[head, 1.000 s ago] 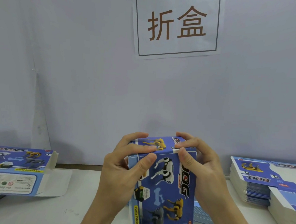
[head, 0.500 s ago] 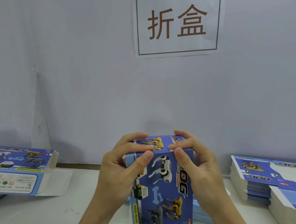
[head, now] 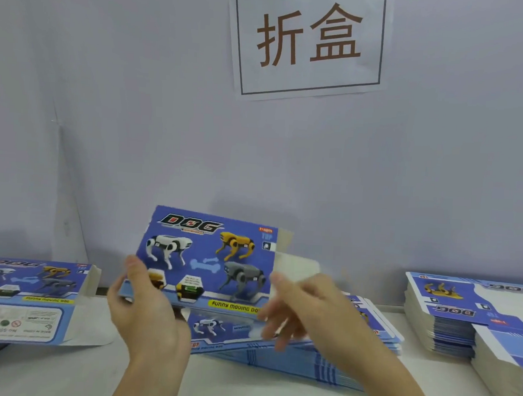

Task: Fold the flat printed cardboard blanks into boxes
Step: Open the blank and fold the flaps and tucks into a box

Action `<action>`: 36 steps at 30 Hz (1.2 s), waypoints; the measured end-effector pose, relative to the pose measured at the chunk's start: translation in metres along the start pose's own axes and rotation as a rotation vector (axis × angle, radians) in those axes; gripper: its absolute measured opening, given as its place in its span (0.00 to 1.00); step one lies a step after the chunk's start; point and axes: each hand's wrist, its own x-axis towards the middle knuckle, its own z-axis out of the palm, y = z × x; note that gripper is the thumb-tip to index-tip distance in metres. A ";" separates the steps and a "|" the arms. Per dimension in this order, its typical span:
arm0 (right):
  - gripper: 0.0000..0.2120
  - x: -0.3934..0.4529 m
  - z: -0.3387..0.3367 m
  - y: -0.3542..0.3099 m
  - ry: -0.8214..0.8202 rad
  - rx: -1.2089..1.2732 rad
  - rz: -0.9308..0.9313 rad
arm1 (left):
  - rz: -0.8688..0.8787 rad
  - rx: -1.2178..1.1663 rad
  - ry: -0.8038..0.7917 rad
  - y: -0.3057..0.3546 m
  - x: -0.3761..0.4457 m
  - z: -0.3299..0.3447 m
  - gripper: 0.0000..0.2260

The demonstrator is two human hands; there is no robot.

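Because it is thin printed cardboard, the box [head: 208, 261] should be light, stiff along its panels and easily creased at the flaps, so grip it at the folded edges, not the open end. It is held above the table [head: 63, 375], broad printed face toward the camera, white flaps [head: 296, 264] open at its right end. The left hand [head: 139, 306] grips the lower left corner, thumb on the face. The right hand [head: 302, 315] is blurred, fingers spread, just beside the right edge; contact cannot be determined. Half a second ago both hands pressed the top flap with the box upright; it now lies lengthwise. Flat blanks [head: 306, 351] lie beneath, further stacks [head: 459, 323] to the right, a finished box [head: 28, 294] to the left.
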 end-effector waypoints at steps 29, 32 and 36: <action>0.36 0.014 -0.010 0.041 0.191 0.304 -0.278 | -0.002 0.359 -0.729 -0.021 -0.054 0.016 0.30; 0.32 0.016 -0.008 0.046 0.189 0.294 -0.325 | 0.003 0.380 -0.765 -0.021 -0.052 0.015 0.26; 0.27 0.012 -0.008 0.053 0.137 0.268 -0.275 | -0.013 0.422 -0.765 -0.021 -0.045 0.010 0.24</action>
